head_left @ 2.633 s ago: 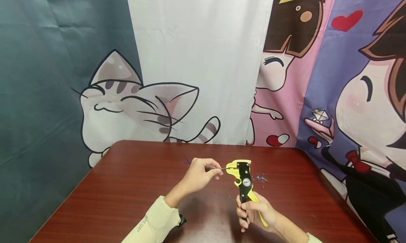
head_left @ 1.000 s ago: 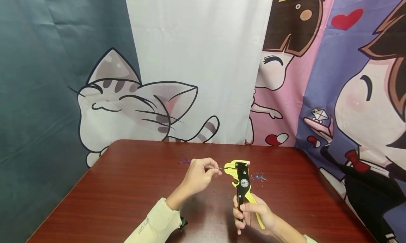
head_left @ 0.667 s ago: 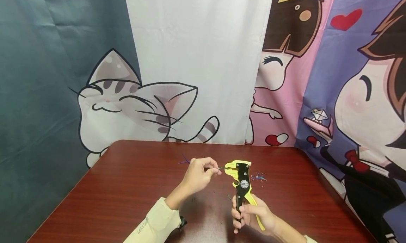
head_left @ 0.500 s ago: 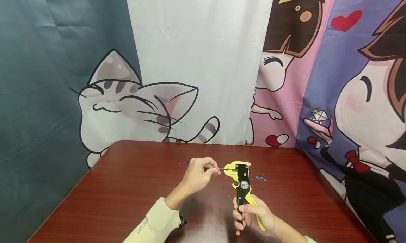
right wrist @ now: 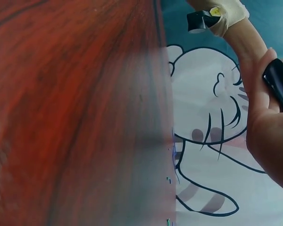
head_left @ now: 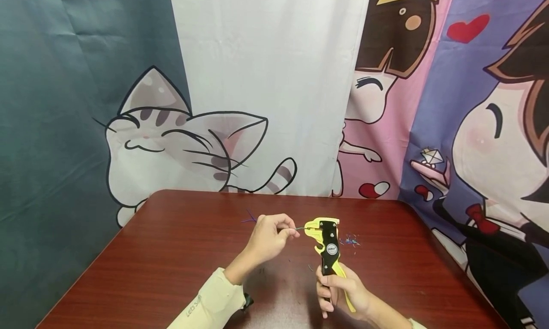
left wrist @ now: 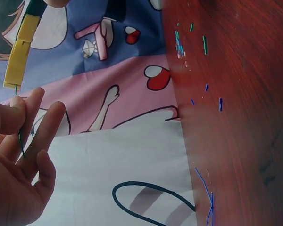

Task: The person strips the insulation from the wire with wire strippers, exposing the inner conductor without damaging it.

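My left hand [head_left: 269, 236] pinches a thin dark green wire [left wrist: 21, 141] between thumb and fingertips. The wire's tip runs into the nose of a yellow and black wire stripper [head_left: 329, 238], held upright above the table. My right hand [head_left: 345, 288] grips the stripper by its handles, fingers curled round the black one and the yellow lever against the palm. In the left wrist view the yellow nose [left wrist: 22, 52] meets the wire just beyond my fingertips. Only the black handle end [right wrist: 279, 84] shows in the right wrist view. How much wire lies inside the jaws is hidden.
On the reddish-brown table [head_left: 171, 252] a small heap of blue and green wire scraps [head_left: 351, 241] lies right of the stripper. Blue-purple wires [head_left: 249, 218] lie behind my left hand. Several loose clippings [left wrist: 220, 104] are scattered nearby. A cartoon-print curtain [head_left: 270, 81] hangs behind the table.
The stripper has tilted slightly in my right hand, and its handles look a little closer together than half a second ago. My left hand stays almost still, pinching the wire.
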Demonstrator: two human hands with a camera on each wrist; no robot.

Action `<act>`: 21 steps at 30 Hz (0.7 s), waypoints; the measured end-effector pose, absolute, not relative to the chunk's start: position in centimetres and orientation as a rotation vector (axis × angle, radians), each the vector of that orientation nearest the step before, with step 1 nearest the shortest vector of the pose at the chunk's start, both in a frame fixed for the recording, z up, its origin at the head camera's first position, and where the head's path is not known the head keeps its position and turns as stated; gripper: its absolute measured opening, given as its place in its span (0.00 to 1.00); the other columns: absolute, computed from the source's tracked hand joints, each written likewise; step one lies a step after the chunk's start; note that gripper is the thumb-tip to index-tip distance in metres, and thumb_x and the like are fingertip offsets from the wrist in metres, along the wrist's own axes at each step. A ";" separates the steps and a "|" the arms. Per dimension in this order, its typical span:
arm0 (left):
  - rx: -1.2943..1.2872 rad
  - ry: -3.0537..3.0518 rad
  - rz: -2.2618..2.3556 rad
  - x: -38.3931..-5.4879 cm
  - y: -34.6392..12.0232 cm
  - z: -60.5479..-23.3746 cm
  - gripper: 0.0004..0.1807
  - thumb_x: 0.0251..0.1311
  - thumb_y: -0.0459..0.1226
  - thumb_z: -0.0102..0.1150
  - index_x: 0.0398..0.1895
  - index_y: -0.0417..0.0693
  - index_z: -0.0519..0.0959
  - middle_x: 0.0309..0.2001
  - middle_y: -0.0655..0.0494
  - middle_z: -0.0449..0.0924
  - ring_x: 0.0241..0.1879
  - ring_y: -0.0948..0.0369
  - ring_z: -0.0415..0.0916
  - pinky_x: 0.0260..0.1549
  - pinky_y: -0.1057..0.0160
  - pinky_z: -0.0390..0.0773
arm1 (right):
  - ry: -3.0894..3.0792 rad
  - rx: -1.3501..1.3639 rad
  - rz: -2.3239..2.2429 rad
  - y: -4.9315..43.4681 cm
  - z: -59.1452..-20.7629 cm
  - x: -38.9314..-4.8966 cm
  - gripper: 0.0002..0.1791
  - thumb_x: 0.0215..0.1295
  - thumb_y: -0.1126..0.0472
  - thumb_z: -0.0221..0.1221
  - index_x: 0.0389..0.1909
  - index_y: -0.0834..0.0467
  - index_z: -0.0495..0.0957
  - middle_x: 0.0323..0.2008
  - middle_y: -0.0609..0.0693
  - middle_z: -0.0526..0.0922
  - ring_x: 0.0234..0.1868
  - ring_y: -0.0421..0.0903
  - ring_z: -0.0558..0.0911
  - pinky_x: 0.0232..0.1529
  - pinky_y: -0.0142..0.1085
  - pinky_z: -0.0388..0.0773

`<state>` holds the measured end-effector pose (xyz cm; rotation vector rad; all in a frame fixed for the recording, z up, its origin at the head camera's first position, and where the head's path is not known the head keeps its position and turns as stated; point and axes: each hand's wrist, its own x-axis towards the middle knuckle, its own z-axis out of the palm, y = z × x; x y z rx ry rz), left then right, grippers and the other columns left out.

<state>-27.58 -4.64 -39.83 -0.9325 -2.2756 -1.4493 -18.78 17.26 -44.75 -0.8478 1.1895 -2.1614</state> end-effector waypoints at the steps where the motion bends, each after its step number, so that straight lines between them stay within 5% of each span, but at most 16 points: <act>1: -0.931 -2.277 -1.448 -27.6 -4.7 -39.9 0.13 0.58 0.24 0.63 0.24 0.51 0.80 0.25 0.65 0.86 0.25 0.62 0.82 0.19 0.70 0.66 | 1.190 -0.846 -2.162 17.2 -44.8 -18.8 0.13 0.70 0.71 0.35 0.39 0.57 0.69 0.26 0.46 0.66 0.21 0.42 0.70 0.31 0.36 0.81; 7: -0.928 -2.282 -1.444 -27.7 -4.7 -40.1 0.13 0.57 0.24 0.63 0.24 0.52 0.79 0.25 0.66 0.86 0.21 0.71 0.76 0.17 0.72 0.62 | 1.174 -0.852 -2.161 17.1 -45.0 -18.9 0.14 0.69 0.72 0.36 0.39 0.57 0.69 0.24 0.47 0.63 0.20 0.42 0.67 0.30 0.35 0.81; 21: -0.925 -2.280 -1.454 -27.8 -4.8 -40.3 0.13 0.57 0.23 0.63 0.24 0.51 0.79 0.24 0.65 0.86 0.18 0.71 0.72 0.16 0.72 0.60 | 1.177 -0.853 -2.141 17.2 -45.0 -18.9 0.14 0.71 0.70 0.36 0.39 0.54 0.70 0.23 0.46 0.61 0.20 0.39 0.67 0.27 0.32 0.79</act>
